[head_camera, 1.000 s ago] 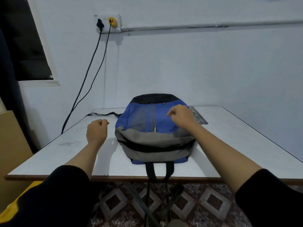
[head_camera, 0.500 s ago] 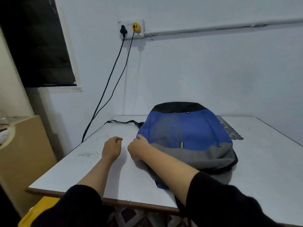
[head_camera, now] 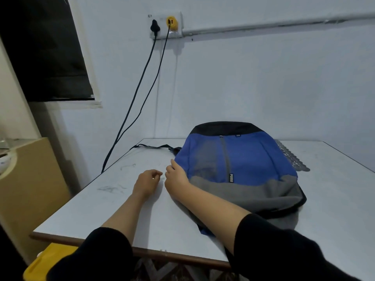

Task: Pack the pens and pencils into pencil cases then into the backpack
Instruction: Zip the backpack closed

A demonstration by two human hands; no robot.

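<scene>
A blue, grey and black backpack (head_camera: 243,159) lies flat on the white table (head_camera: 121,199), its black top toward the wall and its front zip closed. My right hand (head_camera: 176,178) is at the backpack's left edge, fingers curled onto the fabric there and thumb raised. Just left of it, my left hand (head_camera: 147,180) rests on the table in a loose fist and holds nothing. No pens, pencils or pencil cases are in sight.
A silvery lace-edged mat (head_camera: 294,159) pokes out from under the backpack's right side. A black strap (head_camera: 154,147) trails left from the bag. Two cables (head_camera: 140,94) hang from a wall socket. A tan cabinet (head_camera: 30,189) stands left; a yellow object (head_camera: 46,262) sits below the table's front edge.
My right hand moved from the backpack's top right to its left edge, beside my left hand. My view swung left. The left hand stayed put.
</scene>
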